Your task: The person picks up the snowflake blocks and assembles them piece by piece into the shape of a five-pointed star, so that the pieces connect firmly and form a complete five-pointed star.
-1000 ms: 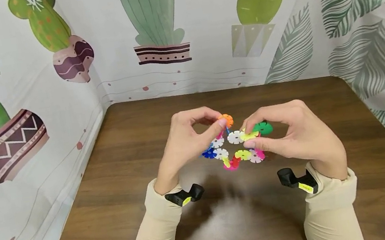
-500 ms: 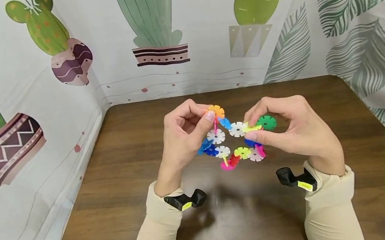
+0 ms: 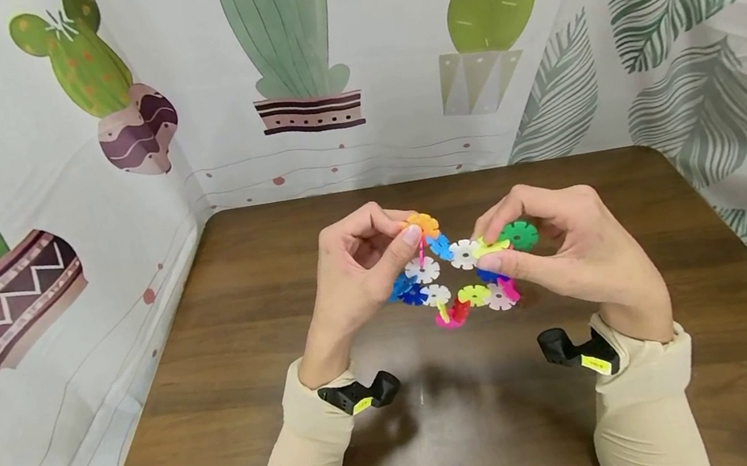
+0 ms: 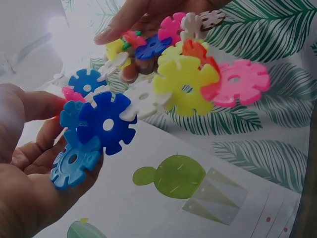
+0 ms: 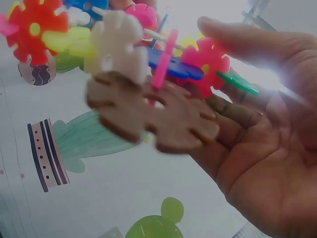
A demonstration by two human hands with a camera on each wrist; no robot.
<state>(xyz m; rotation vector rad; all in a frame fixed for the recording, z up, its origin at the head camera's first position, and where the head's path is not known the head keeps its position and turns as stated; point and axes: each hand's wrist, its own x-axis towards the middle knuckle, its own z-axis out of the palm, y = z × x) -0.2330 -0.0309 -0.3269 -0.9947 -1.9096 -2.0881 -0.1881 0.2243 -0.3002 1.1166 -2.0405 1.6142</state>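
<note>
Colourful plastic snowflake discs, slotted together into a ring, hang above the table between both hands. My left hand (image 3: 359, 280) pinches an orange disc (image 3: 425, 222) at the ring's far side between thumb and fingers. A light blue disc (image 3: 439, 247) sits just below it, beside a white disc (image 3: 462, 255). With thumb and fingertips my right hand (image 3: 583, 257) pinches a yellow disc (image 3: 496, 245); a green disc (image 3: 519, 234) sticks out behind it. Dark blue (image 4: 91, 121) and pink discs (image 4: 247, 84) show in the left wrist view. A brown disc (image 5: 129, 111) hangs nearest the right wrist camera.
The brown wooden table (image 3: 242, 425) lies beneath the hands. Behind it hangs a cloth (image 3: 405, 154) printed with cacti and leaves. Black cameras are strapped to the left wrist (image 3: 362, 394) and right wrist (image 3: 575, 348).
My left hand has shifted slightly left with the orange disc, and the light blue disc below it has come into clearer view. The right hand has barely moved, still pinching the yellow disc.
</note>
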